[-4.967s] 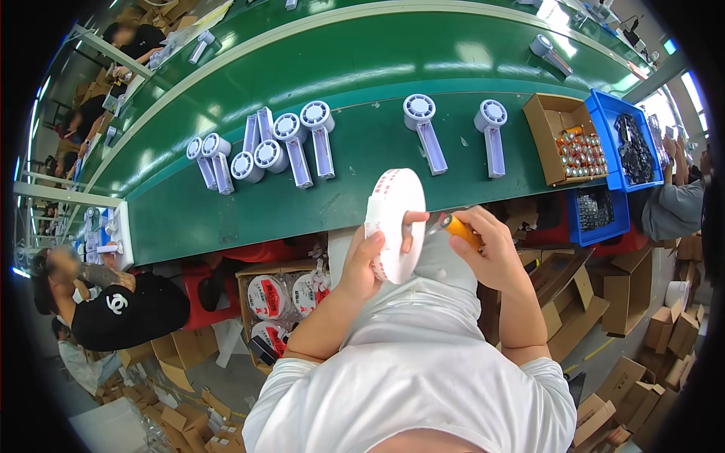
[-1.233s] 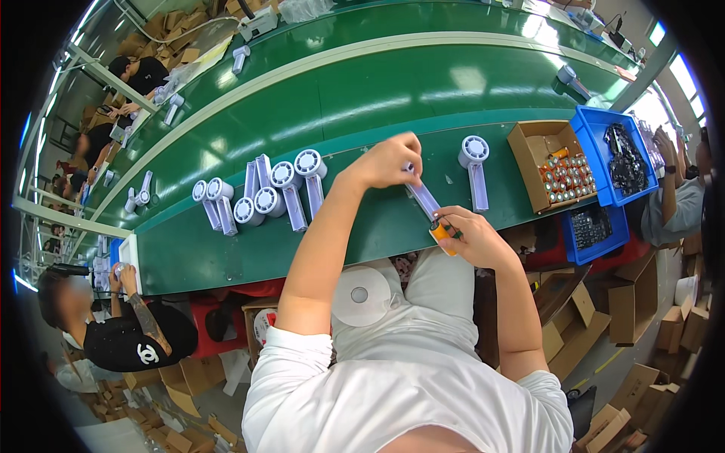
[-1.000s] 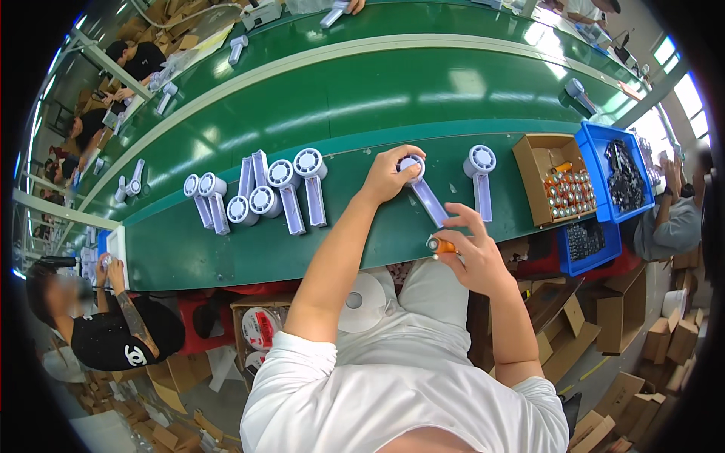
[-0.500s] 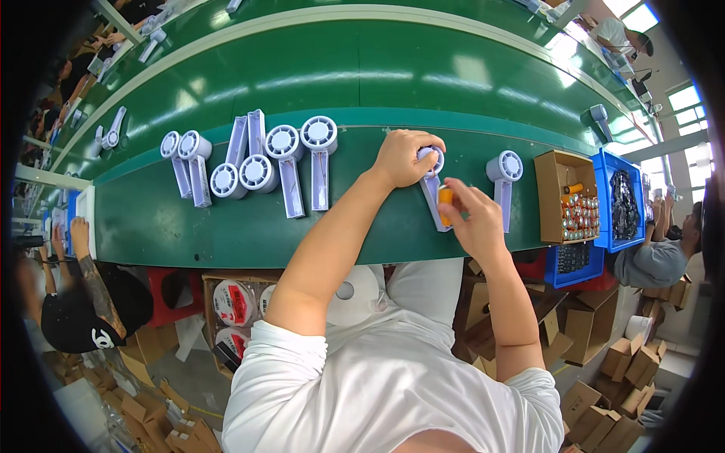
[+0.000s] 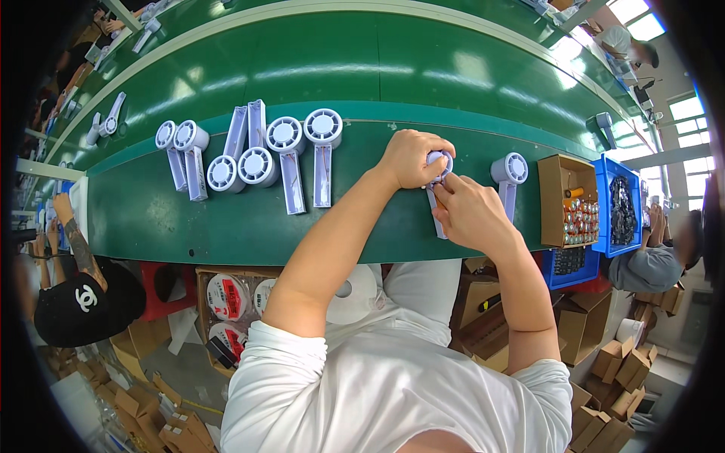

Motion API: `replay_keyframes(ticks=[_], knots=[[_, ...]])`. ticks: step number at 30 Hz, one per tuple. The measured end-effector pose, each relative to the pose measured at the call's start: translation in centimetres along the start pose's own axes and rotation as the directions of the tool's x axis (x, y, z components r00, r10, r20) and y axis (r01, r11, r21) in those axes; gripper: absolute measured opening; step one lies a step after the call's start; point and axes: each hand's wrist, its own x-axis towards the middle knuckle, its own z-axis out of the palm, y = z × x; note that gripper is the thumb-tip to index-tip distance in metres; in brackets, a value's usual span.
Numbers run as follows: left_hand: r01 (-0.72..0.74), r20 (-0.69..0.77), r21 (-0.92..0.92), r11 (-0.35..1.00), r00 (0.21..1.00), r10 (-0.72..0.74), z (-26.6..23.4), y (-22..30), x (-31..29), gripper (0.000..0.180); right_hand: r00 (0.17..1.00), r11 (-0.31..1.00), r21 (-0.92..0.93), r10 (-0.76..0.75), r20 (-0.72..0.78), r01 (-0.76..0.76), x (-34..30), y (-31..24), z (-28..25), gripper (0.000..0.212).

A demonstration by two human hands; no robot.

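Note:
My left hand (image 5: 411, 160) is closed around the round head of a pale lavender handheld fan (image 5: 439, 226), whose open handle points toward me. Over that handle, my right hand (image 5: 474, 211) has its fingers pressed on an orange cylindrical battery, mostly hidden beneath them. Another lavender fan (image 5: 509, 169) lies just right of my right hand. To the left of my hands, several more fans (image 5: 323, 128) lie in a loose row, some with the handle toward me and some with it pointing away.
On the right stand a cardboard box (image 5: 553, 204) of orange batteries and a blue bin (image 5: 604, 240) of black parts. A second blue bin (image 5: 555, 283) sits lower beside them. The green table (image 5: 249, 234) ends near my lap. Co-workers sit at both sides.
My right hand has moved up and left with the orange battery, bringing it into the fan's handle next to my left hand. The left hand keeps its hold on the fan head.

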Motion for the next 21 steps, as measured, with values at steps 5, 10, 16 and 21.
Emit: replay_keyframes(ticks=[5, 10, 16, 21], knots=[[0.05, -0.01, -0.033, 0.998, 0.999, -0.05, -0.4, 0.0, -0.3, 0.023, 0.978, 0.968, 0.145, 0.206, 0.007, -0.205, -1.0, -2.0, 1.2, 0.037], [0.042, -0.091, 0.013, 0.999, 0.995, -0.041, 0.1, -0.3, 0.2, 0.022, 0.943, 0.954, 0.166, 0.279, -0.183, -0.25, -3.1, -2.9, 4.0, 0.054], [-0.012, -0.455, -0.026, 1.0, 0.89, -0.002, -0.9, -1.1, 0.7, 0.05, 0.83, 0.767, 0.567, 0.503, -0.241, -0.301, 0.7, 2.9, 3.0, 0.044], [0.09, -0.448, 0.034, 0.995, 0.892, -0.065, 0.4, -1.1, 0.8, 0.042, 0.643, 0.459, 0.739, 0.765, -0.046, -0.493, 6.8, 13.8, 0.1, 0.04]])
